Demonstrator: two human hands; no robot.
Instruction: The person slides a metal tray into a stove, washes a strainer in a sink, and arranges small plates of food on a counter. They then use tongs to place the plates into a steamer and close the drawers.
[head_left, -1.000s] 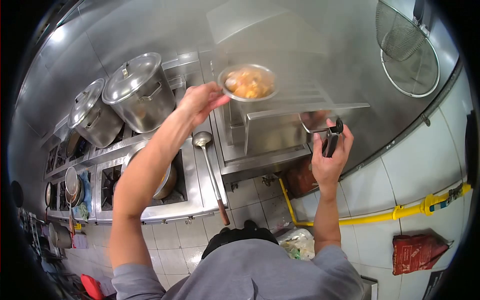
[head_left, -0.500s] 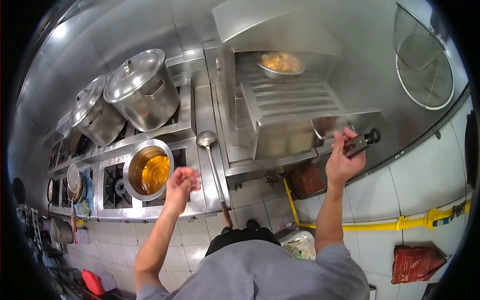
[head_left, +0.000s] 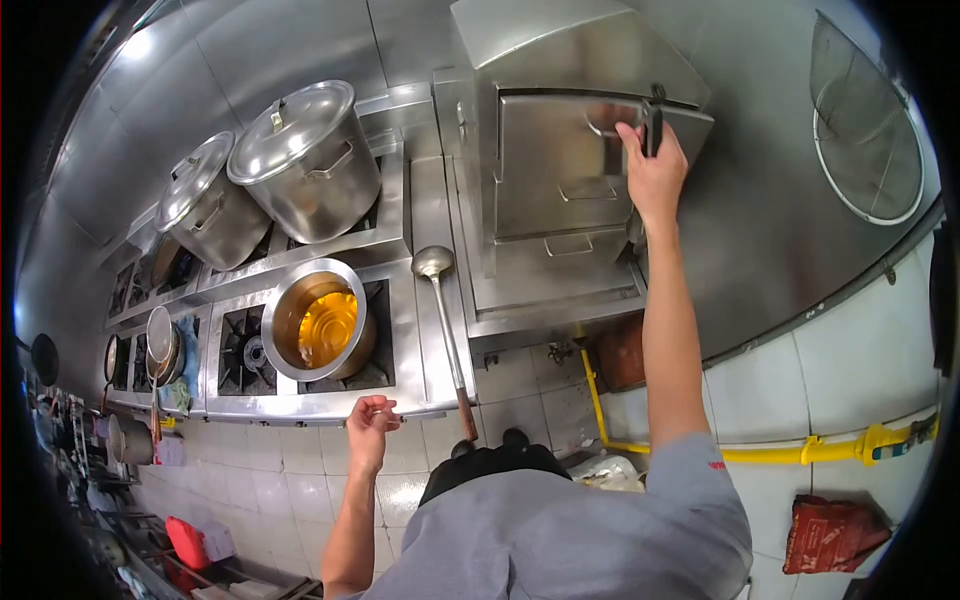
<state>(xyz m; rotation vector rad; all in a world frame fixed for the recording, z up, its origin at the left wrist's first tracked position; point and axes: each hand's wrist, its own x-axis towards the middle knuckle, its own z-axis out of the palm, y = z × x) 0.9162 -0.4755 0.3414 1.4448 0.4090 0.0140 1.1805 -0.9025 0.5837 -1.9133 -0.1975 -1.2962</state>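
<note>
My right hand (head_left: 655, 175) is wrapped round a black-handled tool (head_left: 653, 125), up against the steel steamer door (head_left: 545, 160), which stands nearly closed and hides the inside. My left hand (head_left: 370, 420) hangs just off the stove's front edge with its fingers curled; whether anything small is between them is hidden. Beyond it a steel pot (head_left: 275, 330) with amber liquid (head_left: 328, 328) sits on a burner. A long ladle (head_left: 436, 262) with a wooden handle lies on the counter between stove and steamer.
Two lidded stockpots (head_left: 315, 185) (head_left: 215, 215) stand on the rear burners. Strainers (head_left: 868, 150) hang on the right wall. A yellow pipe (head_left: 780, 455) runs low at right, near a red bag (head_left: 835, 533). A plastic bag (head_left: 608, 472) lies by my feet.
The steamer door has swung up, covering the rack and the bowl of food. My right hand has moved up with it. My left hand has dropped lower, away from the pot.
</note>
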